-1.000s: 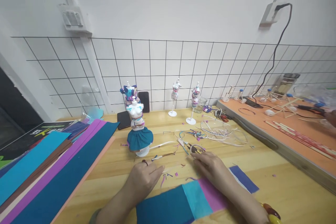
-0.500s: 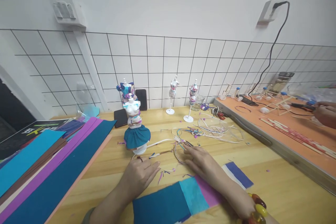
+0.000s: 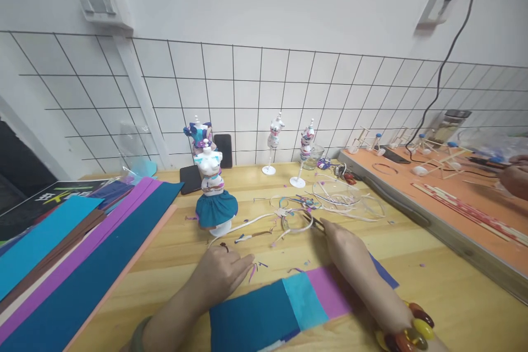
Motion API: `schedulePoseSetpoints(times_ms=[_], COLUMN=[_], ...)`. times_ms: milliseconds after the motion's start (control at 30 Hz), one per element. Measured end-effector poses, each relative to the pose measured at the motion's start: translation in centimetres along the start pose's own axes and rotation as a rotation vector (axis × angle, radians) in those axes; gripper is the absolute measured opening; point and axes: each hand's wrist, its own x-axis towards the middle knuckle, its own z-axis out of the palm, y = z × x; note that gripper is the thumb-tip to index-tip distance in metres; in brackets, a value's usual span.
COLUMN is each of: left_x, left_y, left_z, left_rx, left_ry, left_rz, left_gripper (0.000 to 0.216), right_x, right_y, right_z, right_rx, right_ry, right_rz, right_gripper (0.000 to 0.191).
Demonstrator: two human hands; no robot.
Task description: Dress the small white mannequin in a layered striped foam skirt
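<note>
My left hand [image 3: 220,274] rests on the wooden table, fingers loosely stretched out and holding nothing. In front of it stands a small white dress form [image 3: 211,168] with a gathered teal skirt [image 3: 216,209]. My right hand [image 3: 344,242] is closed on a slim dark tool [image 3: 314,221]; its exact kind is hard to make out. The tool's tip lies at a loop of pale cord [image 3: 291,226] on the table. A joined strip of fabric in teal, light blue and purple [image 3: 305,300] lies between my hands, its right part beneath my right forearm.
Long folded fabric strips [image 3: 103,247] lie at the left. Two more dress forms [image 3: 269,146] and a glass [image 3: 314,157] stand behind the tangled cords [image 3: 342,198]. Two phones [image 3: 223,149] are near the wall. At right, another person's hand [image 3: 515,176] is over an orange table [image 3: 462,192].
My right hand has moved right and closed on the dark tool, lifting it from beside the cord loop. My left hand stays nearly still. The view has shifted slightly.
</note>
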Motion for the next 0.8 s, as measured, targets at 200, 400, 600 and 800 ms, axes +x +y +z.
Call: schedulePoseSetpoints(times_ms=[200,400,600,800], left_x=[0.0,-0.5,-0.4,-0.5], left_y=[0.3,-0.2,-0.4,-0.3], left_z=[0.2,0.9,0.8,0.9], left_rx=[0.048,0.024,-0.022,-0.039], left_ry=[-0.031,-0.046,-0.072,-0.088], left_rz=[0.037,-0.031,-0.089,-0.090], left_gripper=[0.017,0.023,0.022,0.022], right_x=[0.2,0.7,0.8,-0.1], right_y=[2.0,2.6,2.9,4.1], right_z=[0.4,-0.2,-2.0,-2.9], right_rx=[-0.046,0.026,0.092,-0.090], right_ry=[0.003,0.006,-0.157,-0.096], right_rz=[0.062,-0.005,0.133,0.301], right_gripper=[0.041,0.037,0.028,0.034])
